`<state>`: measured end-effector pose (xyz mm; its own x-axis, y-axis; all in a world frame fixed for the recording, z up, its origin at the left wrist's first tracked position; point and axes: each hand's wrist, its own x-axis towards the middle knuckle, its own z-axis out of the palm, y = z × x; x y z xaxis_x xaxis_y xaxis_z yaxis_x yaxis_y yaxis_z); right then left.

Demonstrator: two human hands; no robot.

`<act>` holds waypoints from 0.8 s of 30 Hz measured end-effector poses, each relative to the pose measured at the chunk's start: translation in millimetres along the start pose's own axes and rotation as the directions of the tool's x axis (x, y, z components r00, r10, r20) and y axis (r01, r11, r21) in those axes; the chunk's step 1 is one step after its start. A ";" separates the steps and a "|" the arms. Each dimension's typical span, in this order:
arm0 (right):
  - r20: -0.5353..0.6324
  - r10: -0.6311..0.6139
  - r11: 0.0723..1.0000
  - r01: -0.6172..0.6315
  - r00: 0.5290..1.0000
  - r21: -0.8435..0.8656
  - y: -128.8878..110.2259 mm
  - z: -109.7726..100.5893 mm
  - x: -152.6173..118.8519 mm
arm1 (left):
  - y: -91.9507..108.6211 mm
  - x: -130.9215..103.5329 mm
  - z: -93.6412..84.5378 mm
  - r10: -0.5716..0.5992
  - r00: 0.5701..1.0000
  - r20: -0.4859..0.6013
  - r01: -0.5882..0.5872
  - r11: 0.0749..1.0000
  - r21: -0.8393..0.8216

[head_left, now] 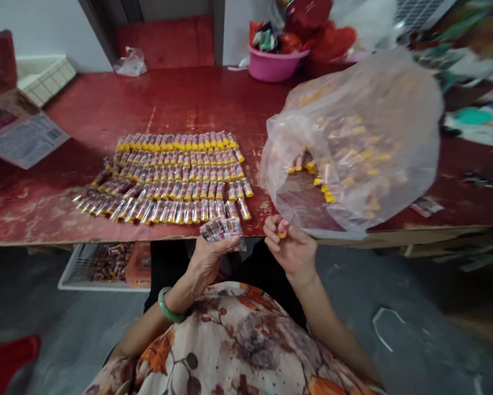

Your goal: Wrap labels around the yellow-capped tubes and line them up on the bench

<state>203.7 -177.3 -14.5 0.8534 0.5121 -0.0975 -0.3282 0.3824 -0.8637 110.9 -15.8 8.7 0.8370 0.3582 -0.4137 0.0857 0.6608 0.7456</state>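
- Cream floral-print fabric (250,340) is worn; the left wrist is circled by a pale-green bangle (171,305).
- Printed slips (220,228) are clamped in a fan by the left hand (213,253) at the table's edge.
- 1 small yellow-ended tube (282,232) is pinched by the right hand (299,253), apart from the left.
- Similar plastic-wrapped tubes (184,190) are laid in 5 rows on the red tabletop (85,109).
- More are held in a translucent plastic bag (421,109), rows to its left.
- Behind, a pink basin (272,66) is filled.
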 end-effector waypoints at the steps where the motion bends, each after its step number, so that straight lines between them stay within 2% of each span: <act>1: 0.012 0.037 0.997 -0.038 0.999 0.060 6.9 12.5 -7.9 | -1.2 -0.9 -0.7 0.010 1.000 -0.003 -0.010 1.000 -0.004; 4: -0.044 0.069 0.997 -0.067 0.997 0.041 24.0 41.8 -21.9 | -3.4 -4.3 -5.5 0.030 1.000 0.005 -0.030 1.000 -0.004; 7: -0.157 0.027 0.997 -0.038 0.987 -0.068 35.2 55.9 -23.5 | -3.4 -7.4 -10.5 -0.020 1.000 0.017 0.020 0.999 0.027; 11: -0.233 -0.016 0.991 -0.016 0.972 -0.132 39.5 58.5 -17.7 | -1.2 -9.3 -13.9 -0.081 0.997 -0.021 0.081 0.996 0.035; 16: -0.219 -0.081 0.968 0.025 0.972 -0.249 39.9 58.0 -16.3 | 0.8 -8.7 -18.5 -0.022 1.000 -0.017 0.023 1.000 0.017; 24: -0.175 -0.061 0.976 0.022 0.983 -0.218 43.7 59.3 -18.9 | 0.0 -8.2 -24.0 -0.010 0.999 -0.047 0.009 1.000 -0.024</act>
<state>149.2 -124.6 -21.1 0.9296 0.3449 -0.1298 -0.2135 0.2169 -0.9526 91.1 -2.9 -0.4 0.8097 0.3820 -0.4455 0.0802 0.6801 0.7288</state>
